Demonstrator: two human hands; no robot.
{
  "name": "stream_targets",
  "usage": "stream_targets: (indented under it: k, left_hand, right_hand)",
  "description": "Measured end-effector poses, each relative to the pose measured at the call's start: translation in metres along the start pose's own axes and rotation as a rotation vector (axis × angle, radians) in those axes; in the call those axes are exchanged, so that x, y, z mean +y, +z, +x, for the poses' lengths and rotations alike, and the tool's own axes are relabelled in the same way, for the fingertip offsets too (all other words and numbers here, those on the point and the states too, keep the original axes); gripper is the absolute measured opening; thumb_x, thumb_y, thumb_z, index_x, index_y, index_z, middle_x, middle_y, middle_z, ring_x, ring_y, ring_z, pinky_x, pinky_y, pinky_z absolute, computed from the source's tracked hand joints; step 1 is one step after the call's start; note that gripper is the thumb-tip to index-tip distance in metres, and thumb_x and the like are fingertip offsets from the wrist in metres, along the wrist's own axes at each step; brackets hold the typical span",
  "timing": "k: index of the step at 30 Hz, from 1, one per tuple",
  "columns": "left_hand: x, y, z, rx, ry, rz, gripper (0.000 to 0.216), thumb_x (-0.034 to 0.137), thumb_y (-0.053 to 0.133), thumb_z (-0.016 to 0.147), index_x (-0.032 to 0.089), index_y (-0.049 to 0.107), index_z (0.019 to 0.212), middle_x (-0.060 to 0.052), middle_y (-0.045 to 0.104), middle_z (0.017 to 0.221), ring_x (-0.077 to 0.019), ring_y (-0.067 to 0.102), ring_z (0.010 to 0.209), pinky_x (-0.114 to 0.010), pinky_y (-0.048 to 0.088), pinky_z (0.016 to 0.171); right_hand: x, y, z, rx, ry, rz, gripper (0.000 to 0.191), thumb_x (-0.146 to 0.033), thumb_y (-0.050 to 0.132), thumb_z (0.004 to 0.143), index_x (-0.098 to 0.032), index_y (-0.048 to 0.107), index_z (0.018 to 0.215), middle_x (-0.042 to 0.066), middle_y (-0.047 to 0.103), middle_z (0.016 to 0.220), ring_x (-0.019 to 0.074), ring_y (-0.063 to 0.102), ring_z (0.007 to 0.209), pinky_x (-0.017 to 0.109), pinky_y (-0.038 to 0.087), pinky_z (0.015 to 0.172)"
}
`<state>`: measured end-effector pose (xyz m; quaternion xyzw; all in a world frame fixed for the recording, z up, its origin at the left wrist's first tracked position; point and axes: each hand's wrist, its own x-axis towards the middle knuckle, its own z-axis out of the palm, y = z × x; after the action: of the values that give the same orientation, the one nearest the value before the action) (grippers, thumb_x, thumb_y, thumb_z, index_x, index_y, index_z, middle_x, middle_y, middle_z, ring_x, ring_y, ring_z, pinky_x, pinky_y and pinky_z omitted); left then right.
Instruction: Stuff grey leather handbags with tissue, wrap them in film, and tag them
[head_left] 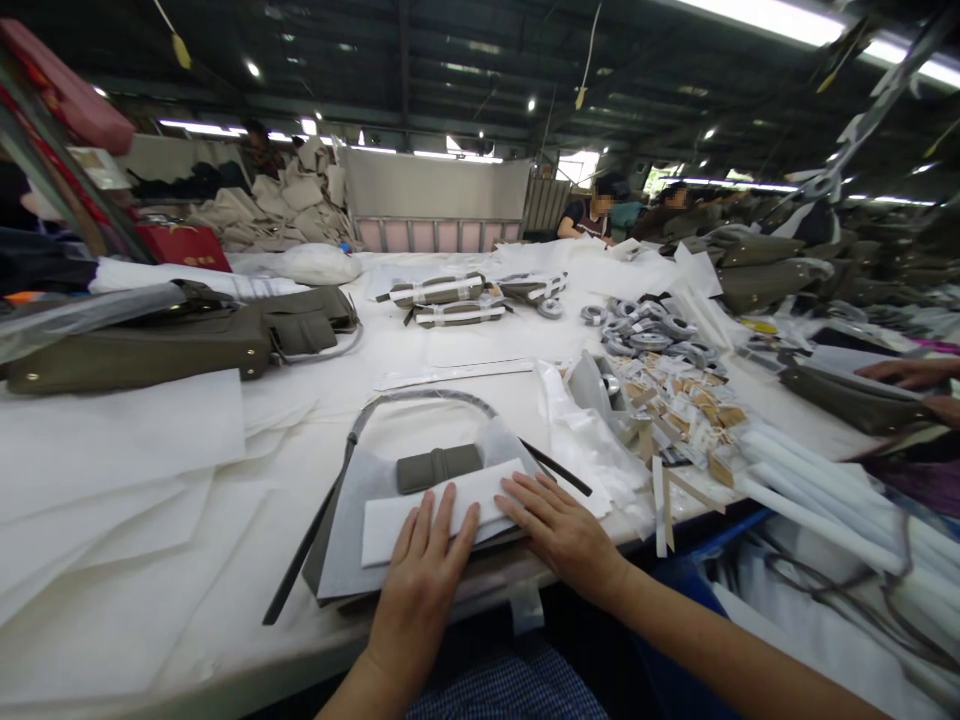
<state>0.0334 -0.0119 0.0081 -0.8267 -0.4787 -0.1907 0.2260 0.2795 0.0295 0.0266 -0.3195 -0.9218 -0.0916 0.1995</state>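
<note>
An olive-grey handbag lies flat at the table's near edge, its wrapped handle (420,397) arching away from me and a dark strap (307,545) hanging out at the left. Thin white paper (349,490) covers much of its face. On the paper rests a small olive wallet-like pouch (439,467) with a band round it. Nearer to me, a folded white foam sheet (382,530) lies across the bag. My left hand (431,560) presses on the foam with fingers stretched out. My right hand (559,525) lies flat on the foam's right end, fingers spread.
Loose white paper sheets (112,480) cover the left side. Olive bags (142,345) stand behind them. To the right are tags (686,400), grey wrapped rolls (645,330) and white foam tubes (832,500). A co-worker's hand (904,373) touches another bag at far right.
</note>
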Motion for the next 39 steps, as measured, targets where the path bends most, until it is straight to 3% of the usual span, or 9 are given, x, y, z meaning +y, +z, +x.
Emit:
stream_targets:
  k: [4,7,10,13,19,23,26,30,39]
  left_hand:
    - [0.008,0.004,0.007,-0.005,0.003,0.038,0.04,0.023,0.041,0.097,0.021,0.057,0.133,-0.007,0.03,0.157,-0.0311,0.034,0.142,-0.056,0.04,0.108]
    - [0.007,0.006,0.008,0.003,0.053,0.054,0.041,0.028,0.04,0.098,0.021,0.055,0.136,-0.006,0.035,0.155,-0.0275,0.035,0.142,-0.054,0.039,0.109]
    - [0.007,0.005,0.006,0.014,0.052,0.07,0.045,0.029,0.041,0.098,0.023,0.047,0.143,-0.006,0.036,0.155,-0.0281,0.037,0.141,-0.053,0.039,0.108]
    - [0.008,0.003,0.003,0.014,0.03,0.075,0.047,0.03,0.04,0.098,0.026,0.043,0.146,-0.005,0.036,0.155,-0.0276,0.037,0.14,-0.053,0.041,0.107]
    - [0.01,0.006,0.002,0.042,0.007,0.094,0.047,0.033,0.036,0.1,0.026,0.042,0.146,-0.003,0.034,0.156,-0.027,0.034,0.142,-0.053,0.04,0.107]
    - [0.01,0.01,0.002,0.069,-0.003,0.081,0.046,0.034,0.035,0.1,0.026,0.043,0.145,-0.003,0.033,0.157,-0.0274,0.032,0.143,-0.053,0.035,0.11]
    - [0.013,0.012,0.002,0.092,-0.032,0.058,0.047,0.035,0.036,0.1,0.026,0.044,0.145,-0.004,0.033,0.157,-0.0281,0.031,0.144,-0.054,0.03,0.114]
    - [0.015,0.014,0.002,0.111,-0.057,0.032,0.046,0.037,0.037,0.1,0.026,0.046,0.144,-0.004,0.031,0.158,-0.0287,0.03,0.144,-0.054,0.03,0.114]
    - [0.015,0.012,0.002,0.118,-0.073,0.007,0.045,0.033,0.03,0.102,0.027,0.045,0.144,-0.003,0.034,0.157,-0.0274,0.033,0.142,-0.054,0.033,0.111]
  right_hand:
    - [-0.005,-0.01,0.003,-0.015,0.026,0.059,0.056,-0.026,0.06,0.091,-0.019,0.045,0.145,0.013,0.053,0.143,0.0294,0.047,0.134,0.05,0.043,0.11]
    - [-0.001,-0.03,0.024,-0.061,0.044,0.15,0.048,-0.042,0.062,0.091,-0.018,0.059,0.131,0.014,0.064,0.128,0.0292,0.06,0.12,0.048,0.047,0.106]
    - [0.016,-0.041,0.056,-0.085,0.071,0.223,0.028,-0.036,0.051,0.098,-0.021,0.068,0.114,0.009,0.073,0.108,0.0222,0.068,0.102,0.041,0.048,0.103]
    - [0.041,-0.033,0.093,-0.11,0.118,0.246,0.028,-0.023,0.046,0.098,-0.02,0.068,0.117,0.008,0.07,0.117,0.0202,0.064,0.11,0.034,0.047,0.102]
    - [0.083,0.008,0.165,-0.589,0.247,0.046,0.031,-0.016,0.052,0.093,-0.02,0.067,0.12,0.007,0.069,0.122,0.0224,0.062,0.115,0.03,0.046,0.097]
    - [0.087,0.024,0.196,-0.754,0.246,0.001,0.03,-0.033,0.076,0.077,-0.024,0.072,0.105,0.006,0.074,0.107,0.0262,0.066,0.102,0.031,0.051,0.083]
    - [0.082,0.03,0.207,-0.829,0.249,-0.055,0.028,-0.029,0.081,0.069,-0.02,0.074,0.095,0.011,0.073,0.105,0.0291,0.067,0.099,0.034,0.051,0.079]
    - [0.082,0.034,0.212,-0.844,0.252,-0.096,0.018,-0.013,0.071,0.071,-0.017,0.075,0.088,0.013,0.073,0.099,0.0282,0.067,0.094,0.032,0.05,0.077]
    - [0.096,0.041,0.208,-0.627,0.305,-0.105,0.027,-0.018,0.048,0.089,-0.018,0.07,0.103,0.011,0.071,0.11,0.0246,0.064,0.104,0.028,0.046,0.081]
